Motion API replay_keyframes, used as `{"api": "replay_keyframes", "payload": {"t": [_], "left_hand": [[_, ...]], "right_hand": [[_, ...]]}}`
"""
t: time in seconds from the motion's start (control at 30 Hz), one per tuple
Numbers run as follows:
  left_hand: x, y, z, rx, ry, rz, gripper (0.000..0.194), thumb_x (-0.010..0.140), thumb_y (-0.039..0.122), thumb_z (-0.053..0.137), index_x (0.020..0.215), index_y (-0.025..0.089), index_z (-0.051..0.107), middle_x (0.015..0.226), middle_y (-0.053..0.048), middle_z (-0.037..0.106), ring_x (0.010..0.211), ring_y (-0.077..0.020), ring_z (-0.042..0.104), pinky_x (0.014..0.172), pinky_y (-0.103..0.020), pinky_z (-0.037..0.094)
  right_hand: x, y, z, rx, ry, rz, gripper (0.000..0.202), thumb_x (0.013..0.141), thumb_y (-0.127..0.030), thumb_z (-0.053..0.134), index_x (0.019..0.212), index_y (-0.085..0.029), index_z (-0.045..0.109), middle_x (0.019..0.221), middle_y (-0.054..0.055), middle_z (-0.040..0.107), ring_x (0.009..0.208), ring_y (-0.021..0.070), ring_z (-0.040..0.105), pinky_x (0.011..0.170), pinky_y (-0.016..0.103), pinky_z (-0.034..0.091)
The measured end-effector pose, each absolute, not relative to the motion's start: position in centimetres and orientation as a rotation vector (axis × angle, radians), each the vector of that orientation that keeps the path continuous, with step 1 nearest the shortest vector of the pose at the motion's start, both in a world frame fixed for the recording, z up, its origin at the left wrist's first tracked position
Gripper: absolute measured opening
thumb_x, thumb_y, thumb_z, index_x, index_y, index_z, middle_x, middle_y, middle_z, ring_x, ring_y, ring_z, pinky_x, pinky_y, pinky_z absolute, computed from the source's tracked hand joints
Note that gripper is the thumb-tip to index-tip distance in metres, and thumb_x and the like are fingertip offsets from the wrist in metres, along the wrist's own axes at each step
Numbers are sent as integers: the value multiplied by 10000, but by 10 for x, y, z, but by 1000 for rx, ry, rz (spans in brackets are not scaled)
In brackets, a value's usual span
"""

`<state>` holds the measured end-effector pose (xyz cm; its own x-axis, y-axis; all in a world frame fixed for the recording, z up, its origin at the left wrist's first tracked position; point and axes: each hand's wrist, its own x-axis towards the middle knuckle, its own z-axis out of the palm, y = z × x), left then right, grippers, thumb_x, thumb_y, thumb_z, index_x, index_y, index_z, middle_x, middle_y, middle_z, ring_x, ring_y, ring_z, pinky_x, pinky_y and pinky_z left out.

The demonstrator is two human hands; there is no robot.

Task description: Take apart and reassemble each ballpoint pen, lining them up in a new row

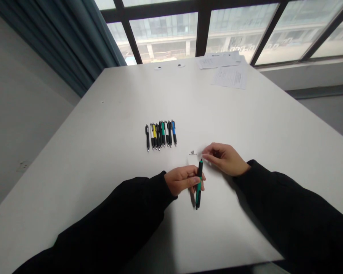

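Observation:
My left hand (184,179) is closed around the middle of a green and black pen (199,182), held above the table with its narrow end pointing away from me. At that end, my right hand (224,158) pinches thumb and forefinger together. A tiny pale bit shows at those fingertips, too small to name. Just left of the right fingertips lie a small silvery piece (192,152) and a thin short part beside it. Farther left, several pens (161,135) with black, white, yellow, green and blue barrels lie side by side in a row.
The white table (125,91) reaches to the window. Printed papers (230,76) lie at its far right corner. Two small white oval pieces (158,68) are near the far edge. A blue-grey curtain (65,38) hangs at the left.

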<state>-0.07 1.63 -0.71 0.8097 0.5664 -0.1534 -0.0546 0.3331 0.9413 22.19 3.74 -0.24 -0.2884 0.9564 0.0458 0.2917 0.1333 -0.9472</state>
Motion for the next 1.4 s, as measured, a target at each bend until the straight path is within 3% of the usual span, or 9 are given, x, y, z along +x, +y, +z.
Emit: {"api": "replay_keyframes", "payload": {"t": [0.17,0.43,0.7,0.9,1.0,1.2,1.4], "left_hand": [[-1,16,-7,1178,497,422,382,861,456,623,997,101,585,845,-102,687,628,-100,597,587,-208,477],[-4,16,-6,1180,494,393,387,848,448,642,1006,97,607,851,-109,693,627,-100,596,594,-209,477],[-3,15,1,1199,502,366,376,853,435,640,1003,90,621,840,-108,694,652,-106,603,609,-212,481],[-3,14,1,1198,506,366,388,856,445,632,1012,90,626,840,-109,694,646,-109,605,608,-217,479],[-4,14,-2,1200,510,371,381,857,441,633,1009,92,620,844,-111,697,644,-110,606,607,-220,481],[-6,15,-6,1187,498,358,384,858,443,631,1012,92,610,845,-110,692,644,-107,601,596,-217,476],[-5,16,-5,1166,534,365,406,851,473,629,991,93,596,816,-101,687,618,-103,589,587,-215,466]], "right_hand": [[204,41,1,-1380,-2083,612,149,810,-288,674,904,-179,711,800,47,632,656,140,550,657,283,428],[202,36,5,-1330,-2188,590,110,854,-222,580,821,-168,671,792,39,612,647,126,540,642,257,414],[197,35,1,-1408,-2159,536,172,848,-340,634,869,-177,685,848,49,625,702,143,564,678,269,423],[194,34,2,-1413,-2208,485,147,885,-270,565,870,-188,687,878,50,649,724,143,578,690,268,412],[198,33,1,-1372,-2137,623,111,866,-253,578,837,-179,655,791,32,643,642,121,545,636,256,405],[221,41,-1,-1140,-1594,1413,216,830,-357,661,806,-145,625,580,5,611,430,74,423,430,214,324],[225,42,-2,-803,-1077,1760,207,707,-245,782,776,-151,611,558,-37,531,473,76,449,444,207,338]]}}
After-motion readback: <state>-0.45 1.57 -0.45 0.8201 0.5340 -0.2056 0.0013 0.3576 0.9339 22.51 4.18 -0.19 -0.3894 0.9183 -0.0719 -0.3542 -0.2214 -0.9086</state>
